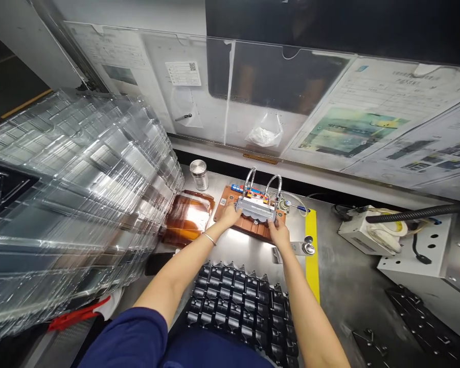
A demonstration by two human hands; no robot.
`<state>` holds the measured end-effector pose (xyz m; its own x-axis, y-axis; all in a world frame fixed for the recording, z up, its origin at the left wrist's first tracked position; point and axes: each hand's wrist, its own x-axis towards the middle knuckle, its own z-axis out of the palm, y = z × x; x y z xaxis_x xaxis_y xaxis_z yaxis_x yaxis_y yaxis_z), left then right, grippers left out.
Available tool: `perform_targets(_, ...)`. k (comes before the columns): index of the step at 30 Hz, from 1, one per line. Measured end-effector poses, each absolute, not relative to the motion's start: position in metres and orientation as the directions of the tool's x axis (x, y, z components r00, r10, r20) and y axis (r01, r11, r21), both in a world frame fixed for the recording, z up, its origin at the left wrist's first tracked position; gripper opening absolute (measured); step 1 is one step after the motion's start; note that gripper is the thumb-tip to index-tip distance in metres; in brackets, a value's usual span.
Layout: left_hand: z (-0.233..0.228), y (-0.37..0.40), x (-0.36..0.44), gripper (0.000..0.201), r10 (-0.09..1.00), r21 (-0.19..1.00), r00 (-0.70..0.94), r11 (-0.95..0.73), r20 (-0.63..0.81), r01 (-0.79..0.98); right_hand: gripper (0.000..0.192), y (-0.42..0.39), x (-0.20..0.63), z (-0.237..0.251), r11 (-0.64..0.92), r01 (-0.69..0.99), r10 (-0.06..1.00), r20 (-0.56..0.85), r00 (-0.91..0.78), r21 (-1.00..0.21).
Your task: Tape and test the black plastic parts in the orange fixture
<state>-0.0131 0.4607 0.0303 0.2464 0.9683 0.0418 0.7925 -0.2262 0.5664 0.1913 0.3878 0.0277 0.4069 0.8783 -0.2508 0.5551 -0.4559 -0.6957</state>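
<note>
A silver metal block with two bent chrome hoses [256, 208] sits on an orange-brown fixture plate [253, 227] at the middle of the steel bench. My left hand [229, 215] rests against the block's left end. At the block's right front corner my right hand [279, 229] presses on it. Both hands have fingers curled onto the block. A thin bracelet circles my left wrist.
A tall stack of clear plastic trays [72, 204] fills the left. A black tray of small parts [241, 306] lies near me. A metal can [199, 174], an amber holder [187, 219], a yellow strip [312, 250] and a white box with cables [371, 232] surround the fixture.
</note>
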Motion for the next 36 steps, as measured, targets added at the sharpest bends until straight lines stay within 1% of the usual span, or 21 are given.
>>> perform_targets(2,0.032,0.447,-0.008,0.041,0.982,0.617,0.171,-0.083,-0.085,0.783,0.057,0.375,0.189,0.027,-0.484,0.515,0.863,-0.288,0.415,-0.708)
perform_targets(5,0.039,0.403,-0.026,0.048,0.966,0.683,0.133,0.056,-0.222,0.729,0.077,0.339,0.176,0.026,-0.48,0.46,0.856,-0.282,0.434,-0.747)
perform_targets(7,0.045,0.367,-0.048,0.052,0.964,0.736,0.124,0.095,-0.237,0.67,0.086,0.309,0.164,0.027,-0.377,0.408,0.9,-0.224,0.375,-0.832)
perform_targets(8,0.049,0.349,-0.06,0.053,0.97,0.774,0.124,0.085,-0.207,0.627,0.083,0.296,0.158,0.03,-0.3,0.393,0.93,-0.175,0.323,-0.869)
perform_targets(10,0.059,0.319,-0.086,0.047,0.986,0.853,0.164,-0.052,-0.04,0.52,0.064,0.274,0.147,0.038,-0.142,0.428,0.98,-0.064,0.191,-0.893)
perform_targets(12,0.07,0.297,-0.11,0.038,0.934,0.852,0.252,-0.34,0.254,0.399,0.045,0.263,0.137,0.052,-0.057,0.554,0.997,-0.023,0.068,-0.831)
perform_targets(14,0.081,0.282,-0.128,0.04,0.788,0.725,0.331,-0.611,0.519,0.317,0.036,0.258,0.121,0.07,-0.084,0.711,0.994,-0.108,0.012,-0.698)
perform_targets(15,0.086,0.277,-0.134,0.044,0.712,0.65,0.356,-0.7,0.605,0.296,0.032,0.256,0.11,0.08,-0.123,0.772,0.984,-0.178,0.012,-0.624)
perform_targets(16,0.09,0.273,-0.138,0.046,0.651,0.582,0.377,-0.758,0.658,0.293,0.028,0.253,0.096,0.091,-0.15,0.811,0.97,-0.242,0.011,-0.566)
perform_targets(17,0.094,0.27,-0.141,0.047,0.608,0.527,0.399,-0.794,0.687,0.303,0.023,0.249,0.079,0.103,-0.146,0.824,0.958,-0.286,-0.021,-0.548)
perform_targets(18,0.098,0.267,-0.144,0.047,0.576,0.481,0.42,-0.817,0.701,0.317,0.018,0.242,0.062,0.114,-0.108,0.803,0.945,-0.312,-0.1,-0.586)
perform_targets(19,0.102,0.265,-0.146,0.046,0.55,0.441,0.435,-0.834,0.713,0.331,0.015,0.234,0.046,0.126,-0.048,0.739,0.924,-0.31,-0.222,-0.673)
perform_targets(20,0.108,0.262,-0.148,0.044,0.528,0.406,0.441,-0.846,0.726,0.345,0.015,0.224,0.031,0.136,0.011,0.61,0.881,-0.28,-0.38,-0.792)
perform_targets(21,0.116,0.26,-0.153,0.043,0.511,0.374,0.442,-0.853,0.737,0.363,0.021,0.216,0.021,0.145,0.024,0.437,0.822,-0.231,-0.521,-0.899)
perform_targets(22,0.127,0.258,-0.159,0.043,0.5,0.347,0.437,-0.855,0.748,0.385,0.03,0.209,0.016,0.151,-0.003,0.254,0.762,-0.167,-0.626,-0.967)
perform_targets(23,0.141,0.256,-0.168,0.043,0.496,0.325,0.431,-0.852,0.754,0.412,0.04,0.206,0.015,0.155,-0.058,0.101,0.726,-0.112,-0.678,-0.993)
perform_targets(25,0.181,0.25,-0.192,0.044,0.49,0.273,0.398,-0.828,0.775,0.49,0.05,0.211,0.026,0.152,-0.151,-0.037,0.761,-0.092,-0.642,-0.988)
perform_targets(27,0.231,0.244,-0.223,0.047,0.482,0.208,0.32,-0.76,0.815,0.616,0.049,0.23,0.042,0.14,-0.173,0.013,0.864,-0.158,-0.477,-0.985)
perform_targets(30,0.309,0.252,-0.271,0.05,0.497,0.154,0.146,-0.514,0.855,0.844,0.051,0.262,0.057,0.113,-0.152,0.26,0.943,-0.219,-0.25,-0.954)
perform_targets(33,0.358,0.3,-0.318,0.047,0.589,0.151,0.073,-0.323,0.805,0.934,0.052,0.279,0.05,0.087,-0.058,0.482,0.945,-0.204,-0.257,-0.874)
perform_targets(36,0.368,0.364,-0.357,0.05,0.752,0.159,0.098,-0.262,0.652,0.952,0.044,0.292,0.022,0.07,0.08,0.63,0.932,-0.165,-0.321,-0.772)
